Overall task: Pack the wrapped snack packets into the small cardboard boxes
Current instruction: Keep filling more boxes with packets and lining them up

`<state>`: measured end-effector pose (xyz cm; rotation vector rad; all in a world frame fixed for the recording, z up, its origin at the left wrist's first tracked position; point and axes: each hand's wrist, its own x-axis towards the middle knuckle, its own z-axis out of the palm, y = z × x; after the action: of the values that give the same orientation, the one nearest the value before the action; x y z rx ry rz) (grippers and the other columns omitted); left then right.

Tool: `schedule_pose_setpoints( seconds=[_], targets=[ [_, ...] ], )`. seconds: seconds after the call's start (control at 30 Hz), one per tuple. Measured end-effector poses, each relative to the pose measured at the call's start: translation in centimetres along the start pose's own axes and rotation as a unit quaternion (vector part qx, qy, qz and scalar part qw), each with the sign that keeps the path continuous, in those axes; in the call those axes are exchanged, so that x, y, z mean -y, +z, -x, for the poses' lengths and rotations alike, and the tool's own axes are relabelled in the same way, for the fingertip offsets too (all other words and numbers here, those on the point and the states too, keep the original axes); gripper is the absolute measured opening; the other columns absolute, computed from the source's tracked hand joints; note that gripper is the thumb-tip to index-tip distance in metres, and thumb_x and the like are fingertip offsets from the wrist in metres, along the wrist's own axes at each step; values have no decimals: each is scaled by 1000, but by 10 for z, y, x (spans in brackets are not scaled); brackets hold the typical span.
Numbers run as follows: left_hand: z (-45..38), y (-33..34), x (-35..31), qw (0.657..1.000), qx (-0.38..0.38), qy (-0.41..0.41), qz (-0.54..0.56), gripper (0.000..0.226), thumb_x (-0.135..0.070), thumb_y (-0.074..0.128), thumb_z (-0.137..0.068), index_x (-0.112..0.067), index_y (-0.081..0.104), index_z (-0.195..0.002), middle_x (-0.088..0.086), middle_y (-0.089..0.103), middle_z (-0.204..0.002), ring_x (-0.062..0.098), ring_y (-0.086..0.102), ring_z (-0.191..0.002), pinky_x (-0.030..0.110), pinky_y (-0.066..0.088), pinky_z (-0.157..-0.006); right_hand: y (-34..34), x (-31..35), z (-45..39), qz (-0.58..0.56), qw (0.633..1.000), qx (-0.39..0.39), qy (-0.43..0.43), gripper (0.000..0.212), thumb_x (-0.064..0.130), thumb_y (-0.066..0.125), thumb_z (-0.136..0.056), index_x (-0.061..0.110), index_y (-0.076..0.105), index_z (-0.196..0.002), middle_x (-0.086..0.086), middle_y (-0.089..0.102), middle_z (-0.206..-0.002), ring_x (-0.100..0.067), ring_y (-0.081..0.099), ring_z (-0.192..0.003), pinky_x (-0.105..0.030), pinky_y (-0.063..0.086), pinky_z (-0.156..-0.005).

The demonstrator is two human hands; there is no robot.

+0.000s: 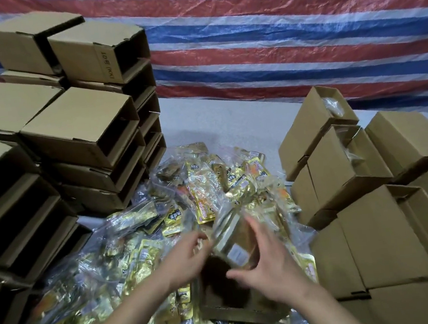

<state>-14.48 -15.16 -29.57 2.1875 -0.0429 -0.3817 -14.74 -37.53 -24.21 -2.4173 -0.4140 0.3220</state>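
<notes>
Both hands hold one bag of snacks [235, 240] (blurry) over an open box [237, 303]: left hand [188, 255] pinches its side, right hand [267, 269] grips it.

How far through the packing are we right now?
Done: some boxes stacked on the right show bagged packets inside. In hand: the left hand and right hand hold a clear bag of packets over an open box. Left: a big pile of gold packets and many empty boxes stacked on the left.
</notes>
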Motion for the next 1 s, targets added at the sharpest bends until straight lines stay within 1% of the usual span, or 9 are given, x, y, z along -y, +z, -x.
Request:
schedule_pose_setpoints(
  seconds=[0.03, 0.13, 0.3, 0.4, 0.53, 0.67, 0.8, 0.87, 1.0],
  targets=[
    [5, 10, 12, 999, 42, -27, -11, 6, -46, 50, -100, -46, 49, -106, -31, 52, -107, -9, 53, -99, 10, 40, -75, 9, -5, 4, 36, 998, 44, -23, 107, 76, 69, -61, 52, 7, -144, 30, 33, -126, 3, 41, -114, -22, 39, -101],
    [15, 32, 36, 995, 88, -53, -4, 28, -32, 43, -104, -49, 48, -126, -23, 56, -117, 0, 56, -104, 13, 43, -81, 29, -16, 9, 76, 986, 148, -32, 85, 67, 65, -69, 50, 22, -139, 25, 48, -120, -1, 53, -102, -25, 48, -89],
    [14, 38, 46, 997, 51, -39, -38, 18, -50, 30, -105, -48, 48, -101, -19, 62, -92, -10, 55, -83, 15, 44, -73, 42, -29, -4, 18, 945, 320, 60, 49, 59, 69, -72, 40, 51, -114, 18, 63, -98, 2, 60, -81, -22, 50, -73],
    [15, 43, 49, 998, 42, -32, -22, 23, -48, 30, -105, -39, 50, -103, -13, 65, -91, -1, 60, -84, 29, 51, -80, 48, -32, -15, 21, 909, 405, 98, 55, 63, 66, -75, 46, 50, -125, 30, 59, -96, 4, 58, -88, -13, 42, -72],
    [14, 46, 48, 999, 25, -23, -32, 18, -50, 26, -105, -46, 43, -101, -16, 62, -92, 0, 59, -85, 30, 50, -80, 66, -40, -33, 110, 904, 404, 86, 80, 60, 64, -85, 29, 31, -151, 6, 51, -144, -17, 52, -126, -26, 40, -103],
    [18, 52, 52, 998, 16, -36, -46, 16, -53, 24, -103, -55, 38, -95, -13, 63, -83, -1, 59, -76, 20, 42, -64, 97, -48, -29, 215, 881, 405, 116, 83, 54, 65, -89, 17, 29, -153, -10, 52, -142, -33, 53, -125, -37, 46, -103],
    [19, 50, 51, 998, 4, -34, -52, 18, -53, 24, -103, -46, 41, -101, -15, 62, -82, -4, 57, -75, 17, 40, -62, 98, -51, -28, 109, 915, 354, 160, 82, 44, 76, -79, 23, 38, -149, 2, 52, -144, -22, 52, -129, -34, 43, -108],
    [19, 51, 50, 998, 2, -30, -58, 23, -53, 24, -102, -41, 44, -102, -14, 61, -83, -2, 57, -75, 21, 43, -66, 87, -49, -26, 80, 923, 341, 162, 74, 38, 77, -78, 24, 48, -144, 7, 56, -138, -15, 55, -124, -26, 45, -103],
    [15, 49, 43, 997, -5, -22, -70, 26, -49, 24, -105, -37, 47, -101, -13, 60, -87, 3, 57, -80, 26, 46, -72, 73, -44, -27, 150, 908, 341, 193, 13, 28, 57, -90, 23, 64, -99, 3, 63, -100, -22, 63, -100, -27, 46, -73]
  ],
)
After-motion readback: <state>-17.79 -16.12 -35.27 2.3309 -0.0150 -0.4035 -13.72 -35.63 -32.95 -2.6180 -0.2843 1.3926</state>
